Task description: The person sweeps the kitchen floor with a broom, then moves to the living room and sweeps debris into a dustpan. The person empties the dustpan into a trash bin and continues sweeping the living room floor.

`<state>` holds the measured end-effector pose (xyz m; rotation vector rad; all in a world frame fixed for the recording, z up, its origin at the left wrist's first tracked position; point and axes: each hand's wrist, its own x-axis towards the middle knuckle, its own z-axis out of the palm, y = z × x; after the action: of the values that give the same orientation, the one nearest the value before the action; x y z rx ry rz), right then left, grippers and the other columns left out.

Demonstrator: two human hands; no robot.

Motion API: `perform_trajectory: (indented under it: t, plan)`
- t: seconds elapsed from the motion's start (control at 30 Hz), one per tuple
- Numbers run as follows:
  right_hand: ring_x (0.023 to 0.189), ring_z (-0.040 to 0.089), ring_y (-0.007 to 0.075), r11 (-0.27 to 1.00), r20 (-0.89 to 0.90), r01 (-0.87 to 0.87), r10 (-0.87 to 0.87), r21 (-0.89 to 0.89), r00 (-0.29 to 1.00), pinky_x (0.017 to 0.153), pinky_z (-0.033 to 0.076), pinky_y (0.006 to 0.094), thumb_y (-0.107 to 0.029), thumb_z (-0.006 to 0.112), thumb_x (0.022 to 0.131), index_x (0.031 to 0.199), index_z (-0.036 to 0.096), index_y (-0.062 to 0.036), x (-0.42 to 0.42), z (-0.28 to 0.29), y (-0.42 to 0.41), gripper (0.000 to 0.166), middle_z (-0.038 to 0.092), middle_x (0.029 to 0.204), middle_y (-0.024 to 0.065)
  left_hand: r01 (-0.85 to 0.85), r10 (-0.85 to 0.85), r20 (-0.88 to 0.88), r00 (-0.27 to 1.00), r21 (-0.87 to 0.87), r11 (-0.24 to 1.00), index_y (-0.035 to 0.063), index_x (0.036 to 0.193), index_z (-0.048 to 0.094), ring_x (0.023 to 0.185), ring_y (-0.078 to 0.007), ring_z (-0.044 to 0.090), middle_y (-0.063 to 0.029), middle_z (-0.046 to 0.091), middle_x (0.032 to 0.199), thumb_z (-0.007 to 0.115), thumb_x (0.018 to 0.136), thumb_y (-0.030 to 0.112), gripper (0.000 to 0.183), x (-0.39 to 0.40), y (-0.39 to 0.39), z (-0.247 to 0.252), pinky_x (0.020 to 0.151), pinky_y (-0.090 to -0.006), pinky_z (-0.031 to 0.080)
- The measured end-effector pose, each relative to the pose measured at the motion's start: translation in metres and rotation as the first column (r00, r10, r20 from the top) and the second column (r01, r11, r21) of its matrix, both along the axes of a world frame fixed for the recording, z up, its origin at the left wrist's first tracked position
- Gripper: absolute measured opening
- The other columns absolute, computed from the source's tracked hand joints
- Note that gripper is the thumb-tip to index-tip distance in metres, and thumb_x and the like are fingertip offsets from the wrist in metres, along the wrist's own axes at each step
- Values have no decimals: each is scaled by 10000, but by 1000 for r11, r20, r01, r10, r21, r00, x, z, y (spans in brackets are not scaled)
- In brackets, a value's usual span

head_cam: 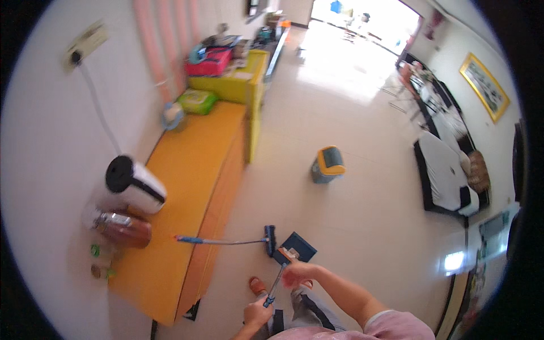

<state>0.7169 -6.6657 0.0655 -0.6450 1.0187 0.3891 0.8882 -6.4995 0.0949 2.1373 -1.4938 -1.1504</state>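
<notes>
My left hand (257, 311) is closed around the handle end of a long-handled dustpan (307, 246). Its metal shaft slants away from me to a dark blue pan in front of my feet. Beside the shaft's lower end is my right hand (297, 273), blurred, its fingers close to the pan; whether it grips anything is unclear. A small crumpled whitish thing (292, 253) shows at the pan's near side. Left of the pan, a broom (270, 241) has its dark blue head by the floor, and its blue handle rests over the orange cabinet.
A lidded trash bin (330, 160) stands ahead on the tiled floor. The orange cabinet (199, 170) along the left wall bears an electric kettle (144, 187), a brown thermos (127, 229) and a green wipes pack (197, 101). A sofa (442, 174) lines the right wall.
</notes>
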Motion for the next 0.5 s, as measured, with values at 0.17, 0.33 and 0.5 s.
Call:
perform_trajectory:
  t: [0.17, 0.33, 0.5]
  plan:
    - [908, 539, 245, 832, -191, 318, -257, 454, 947, 773, 424, 336, -386, 405, 819, 1058, 456, -29, -93, 1, 56, 432, 547, 1001, 172, 172, -188, -78, 979, -178, 969, 132, 962, 601, 668, -334, 575, -203, 579, 709, 559, 689, 310, 329, -76, -56, 5, 619, -409, 460]
    - [919, 516, 272, 158, -141, 919, -965, 361, 221, 829, 395, 388, -330, 412, 822, 1010, 422, 12, -138, -35, 36, 390, 542, 954, 170, 134, -157, -215, 964, -117, 984, 82, 1040, 552, 683, -335, 577, -206, 579, 726, 547, 724, 340, 408, -175, -112, 39, 615, -395, 454]
    - [495, 455, 141, -154, -35, 706, -983, 691, -180, 513, 408, 249, -186, 434, 808, 659, 346, -75, -266, -129, -4, 206, 437, 574, 51, 256, -297, -385, 874, -157, 954, 26, 1146, 440, 771, -351, 565, -235, 561, 846, 530, 754, 363, 525, -301, -154, 52, 664, -386, 440]
